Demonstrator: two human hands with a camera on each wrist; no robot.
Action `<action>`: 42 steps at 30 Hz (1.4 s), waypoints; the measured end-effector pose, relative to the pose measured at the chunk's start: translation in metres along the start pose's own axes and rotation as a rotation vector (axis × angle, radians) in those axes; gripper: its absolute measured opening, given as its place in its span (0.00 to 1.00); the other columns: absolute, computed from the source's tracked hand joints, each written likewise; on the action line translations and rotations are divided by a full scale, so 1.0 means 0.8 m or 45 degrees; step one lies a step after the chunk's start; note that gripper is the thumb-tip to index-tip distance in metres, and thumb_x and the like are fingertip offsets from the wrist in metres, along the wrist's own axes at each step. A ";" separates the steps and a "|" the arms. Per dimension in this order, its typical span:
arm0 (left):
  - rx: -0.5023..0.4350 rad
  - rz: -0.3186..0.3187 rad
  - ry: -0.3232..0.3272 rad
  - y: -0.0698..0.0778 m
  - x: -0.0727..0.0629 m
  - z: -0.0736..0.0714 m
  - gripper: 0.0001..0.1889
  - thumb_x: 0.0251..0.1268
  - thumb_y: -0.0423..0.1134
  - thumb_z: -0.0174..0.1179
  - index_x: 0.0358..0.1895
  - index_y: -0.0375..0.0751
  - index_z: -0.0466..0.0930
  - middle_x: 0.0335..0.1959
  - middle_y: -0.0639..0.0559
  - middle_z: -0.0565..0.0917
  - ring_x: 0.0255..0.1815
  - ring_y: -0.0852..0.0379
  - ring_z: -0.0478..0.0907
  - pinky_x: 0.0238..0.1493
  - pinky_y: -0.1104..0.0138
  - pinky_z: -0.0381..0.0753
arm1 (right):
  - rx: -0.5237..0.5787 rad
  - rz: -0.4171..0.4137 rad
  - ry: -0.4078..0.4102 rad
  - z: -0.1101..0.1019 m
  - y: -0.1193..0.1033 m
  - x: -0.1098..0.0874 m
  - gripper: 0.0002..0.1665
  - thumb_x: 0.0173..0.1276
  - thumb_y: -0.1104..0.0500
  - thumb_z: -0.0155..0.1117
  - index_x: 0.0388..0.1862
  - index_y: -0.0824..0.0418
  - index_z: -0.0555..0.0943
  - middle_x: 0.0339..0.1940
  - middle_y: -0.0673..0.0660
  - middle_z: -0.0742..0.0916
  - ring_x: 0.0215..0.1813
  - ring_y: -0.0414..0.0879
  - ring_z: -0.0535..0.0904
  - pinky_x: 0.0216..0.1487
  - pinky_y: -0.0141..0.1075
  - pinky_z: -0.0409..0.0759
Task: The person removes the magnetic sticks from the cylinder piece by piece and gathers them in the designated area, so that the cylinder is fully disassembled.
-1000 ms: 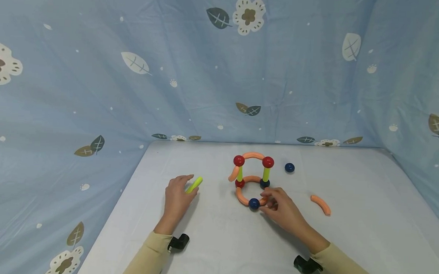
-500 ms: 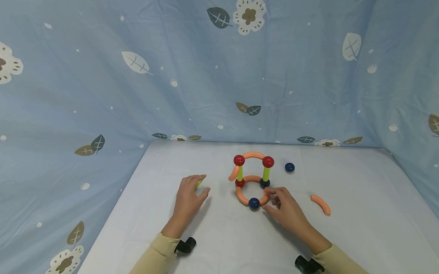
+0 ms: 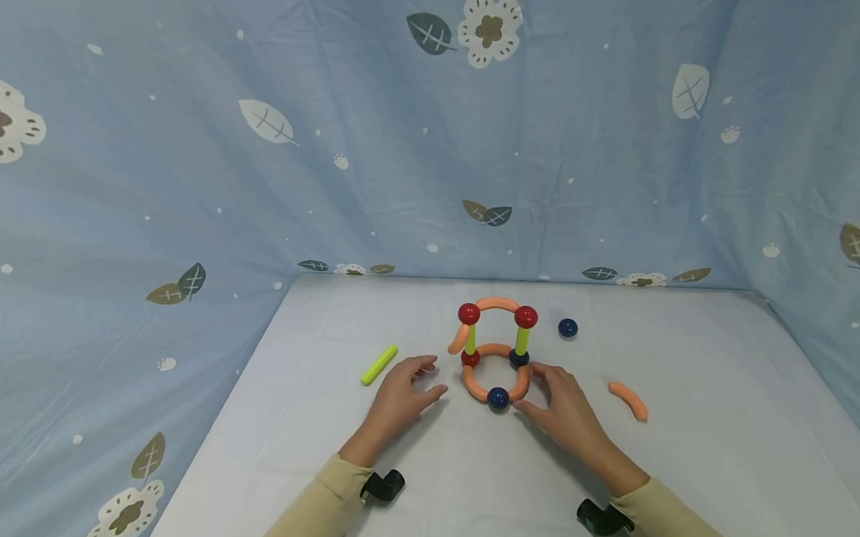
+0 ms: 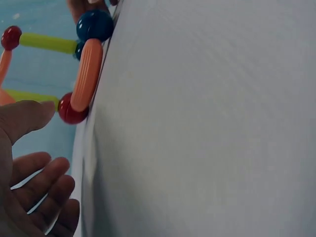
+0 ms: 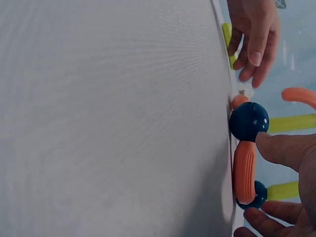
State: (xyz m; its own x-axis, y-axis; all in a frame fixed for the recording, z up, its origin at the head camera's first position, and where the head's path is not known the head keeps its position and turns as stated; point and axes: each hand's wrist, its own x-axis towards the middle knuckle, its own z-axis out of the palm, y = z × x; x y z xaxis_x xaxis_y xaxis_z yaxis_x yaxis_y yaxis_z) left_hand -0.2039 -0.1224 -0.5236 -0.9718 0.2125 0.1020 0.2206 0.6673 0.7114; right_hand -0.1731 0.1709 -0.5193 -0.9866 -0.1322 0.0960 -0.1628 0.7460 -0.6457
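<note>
My left hand is over the table between a loose lime-green stick and a frame of sticks and balls, holding nothing, fingers loosely bent. The frame has a base ring of curved orange sticks, with a blue ball at its front. From the ring, two lime-green uprights rise to red balls, joined by an orange arch. Another curved orange stick hangs from the left red ball. At the ring's right side is my right hand; its thumb reaches the front blue ball, its fingers near the rear dark-blue ball.
A loose blue ball lies behind the frame, to the right. Farther right on the white table is a loose curved orange stick. A patterned blue cloth hangs along the back and sides.
My left hand has moved right, away from the lime-green stick and towards the frame, leaving the stick on the table. My right hand stays beside the ring, its thumb and fingers slightly wider apart.
</note>
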 end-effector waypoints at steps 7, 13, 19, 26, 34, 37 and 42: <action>0.029 -0.018 -0.119 0.016 0.008 0.015 0.34 0.63 0.52 0.71 0.70 0.44 0.74 0.56 0.53 0.82 0.58 0.54 0.78 0.62 0.56 0.78 | -0.049 -0.001 -0.016 0.002 -0.004 0.002 0.48 0.61 0.49 0.78 0.71 0.73 0.70 0.65 0.70 0.79 0.68 0.67 0.71 0.67 0.61 0.71; 0.066 0.027 -0.154 0.025 0.012 0.024 0.32 0.63 0.51 0.72 0.68 0.43 0.78 0.54 0.54 0.84 0.56 0.54 0.78 0.60 0.57 0.78 | -0.068 -0.001 -0.007 0.003 -0.009 0.002 0.47 0.61 0.48 0.78 0.69 0.73 0.71 0.64 0.70 0.79 0.67 0.68 0.71 0.66 0.62 0.71; 0.094 0.069 -0.173 0.030 0.012 0.026 0.27 0.63 0.50 0.72 0.64 0.46 0.82 0.58 0.53 0.84 0.60 0.52 0.77 0.62 0.54 0.76 | -0.090 -0.003 -0.016 0.003 -0.009 0.003 0.46 0.61 0.47 0.78 0.69 0.73 0.72 0.63 0.71 0.79 0.66 0.67 0.72 0.66 0.62 0.71; 0.120 0.070 -0.177 0.032 0.010 0.026 0.27 0.63 0.51 0.72 0.65 0.47 0.82 0.59 0.52 0.84 0.60 0.52 0.77 0.62 0.54 0.76 | -0.101 0.005 -0.029 0.004 -0.009 0.004 0.46 0.61 0.47 0.78 0.69 0.74 0.72 0.62 0.71 0.79 0.66 0.67 0.72 0.66 0.62 0.71; 0.143 0.076 -0.192 0.033 0.005 0.026 0.27 0.64 0.51 0.71 0.64 0.46 0.82 0.58 0.52 0.84 0.60 0.51 0.77 0.62 0.55 0.76 | -0.091 0.014 -0.111 -0.001 -0.001 0.010 0.48 0.61 0.44 0.77 0.71 0.70 0.71 0.64 0.69 0.79 0.67 0.66 0.71 0.67 0.61 0.71; 0.143 0.068 -0.203 0.037 0.000 0.025 0.26 0.63 0.50 0.72 0.63 0.45 0.83 0.58 0.52 0.84 0.59 0.51 0.77 0.62 0.55 0.77 | -0.069 0.019 -0.174 -0.008 0.002 0.015 0.48 0.62 0.42 0.76 0.72 0.68 0.71 0.66 0.68 0.77 0.69 0.65 0.70 0.68 0.60 0.70; 0.135 0.072 -0.211 0.041 -0.006 0.024 0.26 0.63 0.50 0.72 0.62 0.44 0.83 0.58 0.51 0.84 0.59 0.51 0.77 0.60 0.55 0.78 | -0.025 0.005 -0.252 -0.018 0.008 0.020 0.48 0.63 0.42 0.75 0.73 0.67 0.71 0.68 0.66 0.77 0.70 0.65 0.68 0.68 0.61 0.70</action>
State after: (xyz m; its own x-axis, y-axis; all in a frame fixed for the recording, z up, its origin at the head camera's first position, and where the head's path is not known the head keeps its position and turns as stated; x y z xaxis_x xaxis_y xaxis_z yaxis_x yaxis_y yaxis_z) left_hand -0.1902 -0.0881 -0.5142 -0.9326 0.3605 0.0174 0.2903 0.7208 0.6294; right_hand -0.1905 0.1830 -0.5107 -0.9656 -0.2535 -0.0584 -0.1612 0.7592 -0.6305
